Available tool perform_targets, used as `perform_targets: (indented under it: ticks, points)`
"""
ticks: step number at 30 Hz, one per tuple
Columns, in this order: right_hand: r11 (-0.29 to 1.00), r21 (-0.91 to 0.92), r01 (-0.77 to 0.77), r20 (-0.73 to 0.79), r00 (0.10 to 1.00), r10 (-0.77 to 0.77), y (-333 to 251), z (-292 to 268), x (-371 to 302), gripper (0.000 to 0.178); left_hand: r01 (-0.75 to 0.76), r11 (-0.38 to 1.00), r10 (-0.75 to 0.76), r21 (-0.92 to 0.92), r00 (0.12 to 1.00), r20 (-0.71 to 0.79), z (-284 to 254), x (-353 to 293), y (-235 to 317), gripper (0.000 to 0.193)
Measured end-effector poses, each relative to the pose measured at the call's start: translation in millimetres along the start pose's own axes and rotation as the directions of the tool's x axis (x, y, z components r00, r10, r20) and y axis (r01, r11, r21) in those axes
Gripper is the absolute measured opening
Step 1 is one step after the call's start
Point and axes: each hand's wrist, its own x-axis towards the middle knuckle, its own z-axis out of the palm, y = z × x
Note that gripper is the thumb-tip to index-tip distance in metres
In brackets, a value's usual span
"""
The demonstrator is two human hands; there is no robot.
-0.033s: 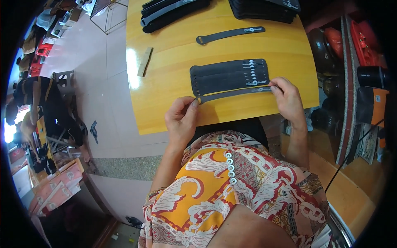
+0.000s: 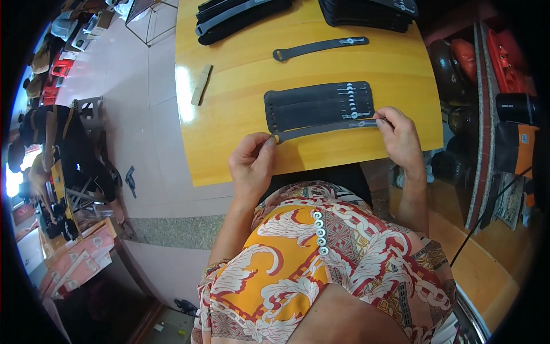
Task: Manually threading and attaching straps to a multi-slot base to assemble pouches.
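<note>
A dark grey strap (image 2: 326, 129) with a white print is stretched between my hands, close to the table's near edge. Its left end, with a hole in it, is pinched by the thumb and fingers of my left hand (image 2: 252, 163). The printed right end is between the thumb and forefinger of my right hand (image 2: 399, 136). Just beyond it lies an overlapping row of similar dark straps (image 2: 309, 107), their prints lined up on the right. Farther off, a single strap (image 2: 321, 49) rests alone, its holed end to the left.
Two piles of black straps, the left pile (image 2: 240, 20) and the right pile (image 2: 366, 14), sit at the yellow table's (image 2: 229, 126) far side. A short flat strip (image 2: 201, 85) lies near its left edge. Another person (image 2: 69, 143) bends over work at far left. Shelves (image 2: 478, 143) stand right.
</note>
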Motion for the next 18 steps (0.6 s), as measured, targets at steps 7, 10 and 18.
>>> perform_targets:
  ticks: [7,10,18]
  points:
    - [0.997,0.033,-0.068,0.043,0.997,0.066,8.0,11.5,13.3,0.013,0.12,0.97,-0.105,0.213,0.991,-0.081,1.9,13.0,-1.0,0.008]
    - [0.991,0.076,-0.107,0.047,0.994,0.104,13.8,12.6,13.5,0.014,0.162,0.947,-0.137,0.276,0.985,-0.106,2.2,16.2,-2.3,0.008]
    - [0.986,0.051,-0.16,0.054,0.986,0.157,13.0,11.6,16.9,0.014,0.235,0.942,-0.208,0.241,0.969,-0.133,6.9,18.6,8.1,0.008]
